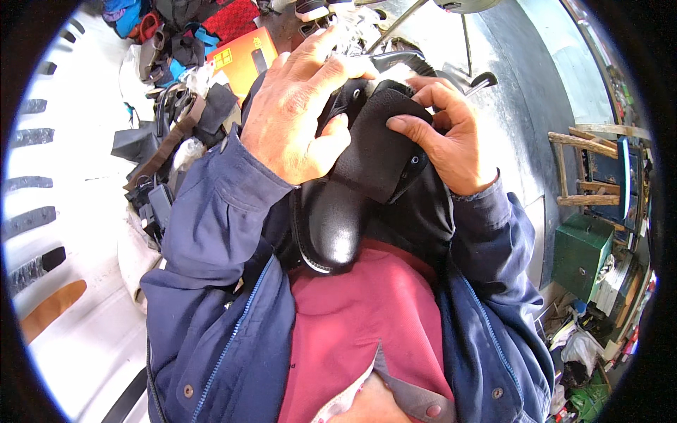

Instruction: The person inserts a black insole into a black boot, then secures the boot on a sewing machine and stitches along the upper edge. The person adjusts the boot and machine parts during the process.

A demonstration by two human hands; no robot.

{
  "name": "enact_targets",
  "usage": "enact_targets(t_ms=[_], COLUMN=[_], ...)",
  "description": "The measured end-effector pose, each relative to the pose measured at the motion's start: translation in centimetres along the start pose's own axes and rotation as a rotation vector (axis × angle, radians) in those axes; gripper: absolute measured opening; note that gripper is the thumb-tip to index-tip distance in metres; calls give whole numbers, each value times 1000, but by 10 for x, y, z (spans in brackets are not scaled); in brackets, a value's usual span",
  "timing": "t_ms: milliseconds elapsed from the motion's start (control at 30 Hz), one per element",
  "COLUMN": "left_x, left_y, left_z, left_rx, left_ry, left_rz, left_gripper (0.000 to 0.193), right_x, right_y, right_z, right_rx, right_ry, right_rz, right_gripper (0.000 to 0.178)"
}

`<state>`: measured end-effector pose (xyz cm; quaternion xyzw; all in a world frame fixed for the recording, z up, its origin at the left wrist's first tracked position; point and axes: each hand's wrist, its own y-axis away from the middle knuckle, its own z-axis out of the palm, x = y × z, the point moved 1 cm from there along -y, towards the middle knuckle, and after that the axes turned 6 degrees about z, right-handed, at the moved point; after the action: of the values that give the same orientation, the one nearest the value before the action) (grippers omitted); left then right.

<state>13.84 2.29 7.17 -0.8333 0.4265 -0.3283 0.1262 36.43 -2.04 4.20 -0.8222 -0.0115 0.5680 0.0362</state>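
A black leather boot point(333, 224) rests in my lap, its shiny rounded toe turned toward me. Its upper is spread apart, showing a dark, soft-textured flap point(370, 144) and a metal eyelet on each side. My left hand point(300, 106) lies over the left side of the upper, fingers reaching forward and thumb bent in against it. My right hand point(451, 134) pinches the right edge of the flap between thumb and curled fingers. Some pale fluffy lining shows between the hands near the opening. The boot's heel and far end are hidden.
At the far left sit a heap of bags and scraps point(169, 127) and an orange box point(248, 62). A metal stand point(405, 22) rises ahead. On the right are a wooden-framed stool point(589, 169) and a green box point(582, 250). Strap-like strips point(32, 225) line the left edge.
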Motion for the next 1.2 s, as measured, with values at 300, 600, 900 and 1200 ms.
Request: enact_targets(t_ms=[300,600,900,1200], left_x=[-8,-8,-14,-2], left_y=[-10,-21,-22,-23], left_z=[4,4,18,18], left_rx=[-150,-206,-125,-75], left_ry=[-23,242,198,293], left_rz=[-13,-131,-207,-308], left_gripper=[46,39,34,28], right_x=[8,8,-3,7], right_y=[3,2,7,9], right_z=[4,5,-1,-3], right_rx=[74,53,-49,-235], right_ry=[-34,-251,-298,-643], right_rz=[37,-7,123,215], right_gripper=[32,42,48,35])
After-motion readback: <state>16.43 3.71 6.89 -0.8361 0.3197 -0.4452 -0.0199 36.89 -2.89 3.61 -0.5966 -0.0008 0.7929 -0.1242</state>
